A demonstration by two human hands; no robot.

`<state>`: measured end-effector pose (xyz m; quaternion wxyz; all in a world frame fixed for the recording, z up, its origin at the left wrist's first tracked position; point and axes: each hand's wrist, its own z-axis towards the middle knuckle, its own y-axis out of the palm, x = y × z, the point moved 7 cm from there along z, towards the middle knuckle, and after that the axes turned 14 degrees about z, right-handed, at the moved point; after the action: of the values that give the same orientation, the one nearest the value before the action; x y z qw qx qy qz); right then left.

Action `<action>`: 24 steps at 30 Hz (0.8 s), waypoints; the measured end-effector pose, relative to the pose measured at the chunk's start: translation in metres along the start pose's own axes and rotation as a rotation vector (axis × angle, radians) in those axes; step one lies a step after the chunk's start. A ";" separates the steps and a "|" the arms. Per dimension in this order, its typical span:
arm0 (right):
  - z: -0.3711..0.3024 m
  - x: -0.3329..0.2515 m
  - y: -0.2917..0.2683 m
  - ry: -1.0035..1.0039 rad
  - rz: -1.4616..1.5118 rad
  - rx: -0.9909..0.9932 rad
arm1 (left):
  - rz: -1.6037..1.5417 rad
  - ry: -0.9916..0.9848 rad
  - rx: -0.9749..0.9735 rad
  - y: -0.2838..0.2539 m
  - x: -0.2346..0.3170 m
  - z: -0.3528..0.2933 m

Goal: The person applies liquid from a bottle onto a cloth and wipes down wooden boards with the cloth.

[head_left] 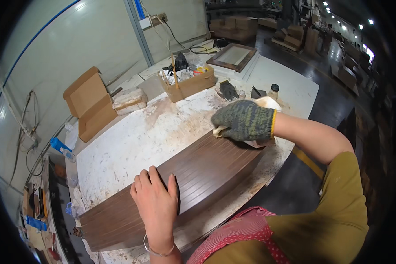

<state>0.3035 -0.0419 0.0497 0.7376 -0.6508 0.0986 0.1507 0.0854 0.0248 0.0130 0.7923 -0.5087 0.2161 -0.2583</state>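
While left hand (155,200) bare on streaky brown panel (207,169), right hand (244,119) knit-gloved.

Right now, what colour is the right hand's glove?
The glove is mottled grey and green, edged yellow; best in head view.

The tabletop (114,163) before you is white, smudged and streaked with brown. Nearest you, a long dark brown panel (202,174) lies slantwise across it. Farther back, from your left, sit an open cardboard box (92,115), a pale, stained block (130,100), a carton (193,88) filled with plastic bags, a dark glove (228,90), and a small dark-capped bottle (273,92).
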 end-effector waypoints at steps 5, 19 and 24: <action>-0.013 0.012 0.004 -0.017 0.058 0.057 | 0.009 0.024 0.044 -0.005 0.003 -0.008; -0.014 0.015 0.009 0.059 0.071 -0.014 | 0.019 -0.004 -0.031 -0.008 0.005 -0.018; -0.018 -0.001 0.010 -0.008 0.031 0.085 | 0.008 -0.001 -0.010 -0.010 0.007 -0.016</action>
<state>0.3000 -0.0585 0.0379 0.7625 -0.6168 0.1120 0.1603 0.0789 0.0055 0.0156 0.7909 -0.5120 0.2190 -0.2536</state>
